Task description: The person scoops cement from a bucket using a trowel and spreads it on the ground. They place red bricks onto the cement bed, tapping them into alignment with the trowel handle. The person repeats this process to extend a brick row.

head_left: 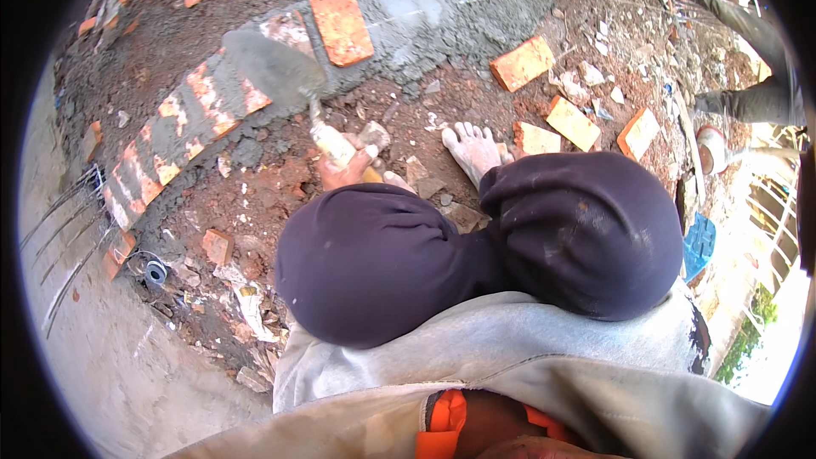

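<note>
Trowel (276,68) held in the left hand (340,172), its slightly blurred grey blade reaching over the upper end of a curved row of mortared bricks (204,93); whether it touches them I cannot tell. The fingers are closed around the pale handle, just beyond the left knee (365,263). What the right hand's fingers are doing cannot be told from this view. Right of the blade, an orange brick (342,25) lies on a wide bed of grey mortar (450,17). A dusty bare foot (473,153) rests on the brown soil (272,174), beside several loose bricks (574,123) to its right. Near the right rim stands another person's leg (761,34) in grey trousers.
</note>
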A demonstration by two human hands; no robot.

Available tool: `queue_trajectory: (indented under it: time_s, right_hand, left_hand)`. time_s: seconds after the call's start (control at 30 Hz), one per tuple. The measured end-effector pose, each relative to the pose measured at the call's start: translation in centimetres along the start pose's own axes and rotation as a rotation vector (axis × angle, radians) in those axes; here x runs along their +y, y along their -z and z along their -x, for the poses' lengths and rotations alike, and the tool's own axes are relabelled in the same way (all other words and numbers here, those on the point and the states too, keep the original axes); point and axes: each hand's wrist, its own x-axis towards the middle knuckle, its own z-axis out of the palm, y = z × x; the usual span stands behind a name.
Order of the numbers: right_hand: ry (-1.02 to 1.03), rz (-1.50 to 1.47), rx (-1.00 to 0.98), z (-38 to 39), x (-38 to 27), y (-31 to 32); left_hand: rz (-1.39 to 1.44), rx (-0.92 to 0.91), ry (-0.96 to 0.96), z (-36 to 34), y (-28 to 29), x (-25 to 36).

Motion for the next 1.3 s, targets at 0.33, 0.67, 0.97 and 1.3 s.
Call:
queue_trajectory:
  time_s: [0.33,0.67,0.97,1.3]
  right_hand:
    - [0.058,0.043,0.545,-14.1,-4.2,5.2]
    - [-0.065,-0.305,0.403,-16.0,7.1,13.5]
    - [-0.22,-0.234,0.214,-31.0,9.5,17.5]
    - [-0.207,-0.23,-0.012,-28.4,7.6,17.3]
  left_hand:
    - [0.005,0.063,-0.294,-1.2,3.7,6.5]
    - [-0.016,0.365,-0.163,1.7,7.3,5.1]
    - [-0.081,0.372,-0.215,0.4,1.4,6.4]
    - [-0.007,0.462,-0.138,1.3,-0.4,5.3]
